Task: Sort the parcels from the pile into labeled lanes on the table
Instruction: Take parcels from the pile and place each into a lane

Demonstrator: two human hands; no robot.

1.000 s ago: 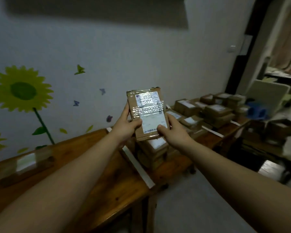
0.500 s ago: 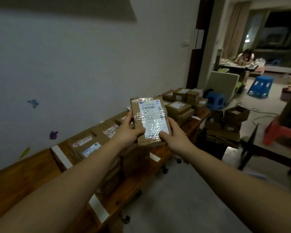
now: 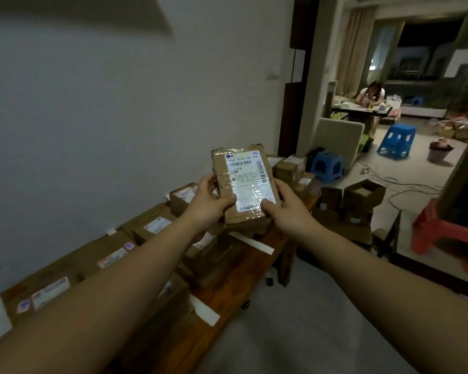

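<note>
I hold a flat brown cardboard parcel [image 3: 243,182] upright in front of me, its white shipping label facing me under shiny tape. My left hand [image 3: 210,202] grips its left edge with the thumb on the front. My right hand [image 3: 288,209] grips its lower right corner, thumb on the label. The parcel hangs above the wooden table [image 3: 243,268], where white tape strips [image 3: 251,242] mark off lanes. Several sorted parcels [image 3: 152,225] lie in those lanes along the wall.
More parcels [image 3: 289,168] are stacked at the table's far end. Open cardboard boxes [image 3: 362,195] sit on the floor to the right, with blue stools [image 3: 327,166] and a red stool [image 3: 443,236]. A person [image 3: 372,94] sits at a far table.
My view has swung right along the table, from the sunflower wall to the lanes near the doorway. The parcel has stayed in both hands, now slightly higher and further right.
</note>
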